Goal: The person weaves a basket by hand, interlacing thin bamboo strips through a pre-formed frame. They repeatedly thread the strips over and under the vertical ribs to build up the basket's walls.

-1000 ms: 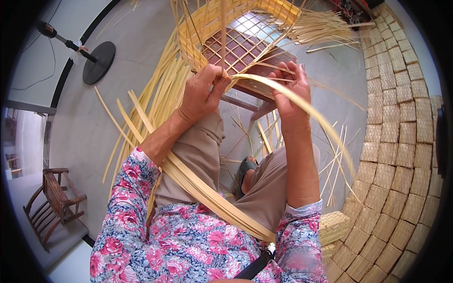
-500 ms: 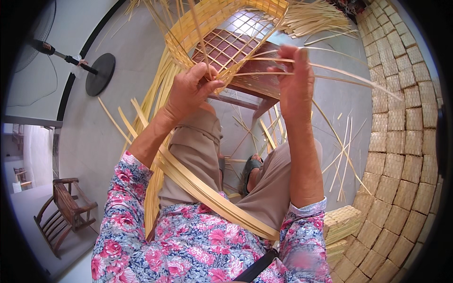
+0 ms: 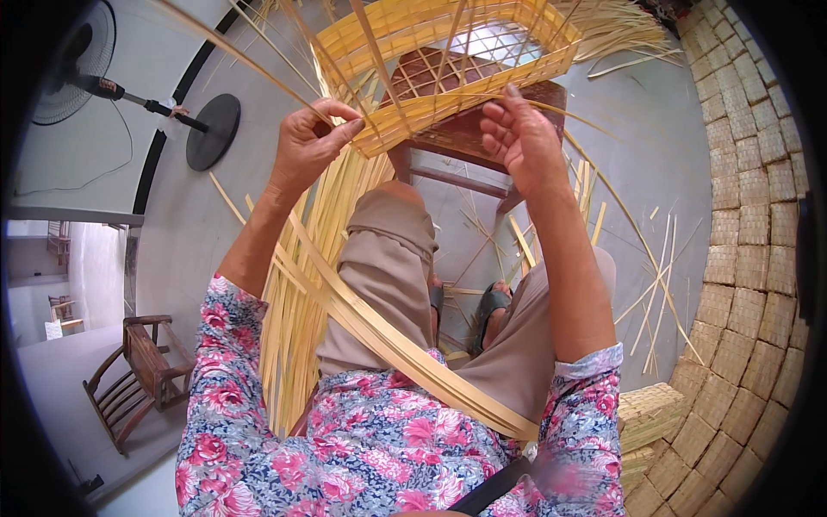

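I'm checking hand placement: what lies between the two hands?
In the head view, the near side of the basket lies between the left hand and right hand.

- Before us, the basket (image 3: 448,108) sits over a stool (image 3: 465,142).
- Left of us stands a chair (image 3: 155,375), with a fan (image 3: 99,86) farther ahead.
- Strips (image 3: 392,338) lie across our lap (image 3: 379,258).
- Stacked bundles (image 3: 736,228) line our right.
- Beyond the basket, rightward, a pile (image 3: 624,24) lies on the floor (image 3: 676,198).

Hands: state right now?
Left hand: closed, apparently pinching a strip at the basket's corner.
Right hand: partly open at basket's edge; grip can't be told.
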